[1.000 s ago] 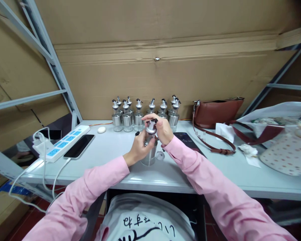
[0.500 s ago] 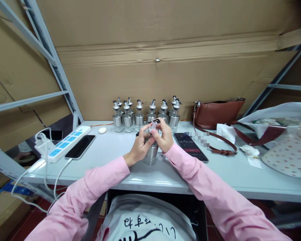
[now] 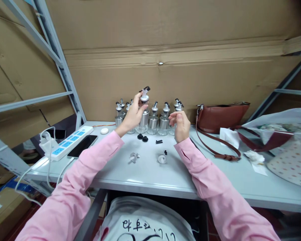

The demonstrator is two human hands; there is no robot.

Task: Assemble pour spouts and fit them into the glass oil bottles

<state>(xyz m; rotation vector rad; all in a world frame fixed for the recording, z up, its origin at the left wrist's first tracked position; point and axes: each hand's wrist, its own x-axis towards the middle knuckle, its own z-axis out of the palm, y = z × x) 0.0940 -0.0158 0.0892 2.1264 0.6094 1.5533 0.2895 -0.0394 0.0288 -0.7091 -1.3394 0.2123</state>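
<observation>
My left hand (image 3: 134, 115) is wrapped round the neck of a glass oil bottle (image 3: 144, 121) with a steel sleeve, a white pourer cap and a black lever. That bottle stands upright at the row of similar oil bottles (image 3: 153, 123) along the back. My right hand (image 3: 182, 125), fingers loosely bent and nothing seen in them, is before the bottles at the row's right end. On the tabletop lie two black ring stoppers (image 3: 145, 139), a black lever (image 3: 159, 142), a small black piece (image 3: 166, 152) and two whitish pourer parts, one left (image 3: 133, 157) and one right (image 3: 162, 159).
A power strip (image 3: 72, 140) with cables and a phone (image 3: 81, 146) are at the left, near a white round disc (image 3: 104, 131). To the right sit a brown handbag (image 3: 220, 117), crumpled tissue (image 3: 254, 156) and a dotted bag (image 3: 291, 164). Cardboard (image 3: 165, 77) walls the back.
My left hand has carried the bottle from the front of the table back to the row. My right hand has come off its cap and moved right, baring the small parts.
</observation>
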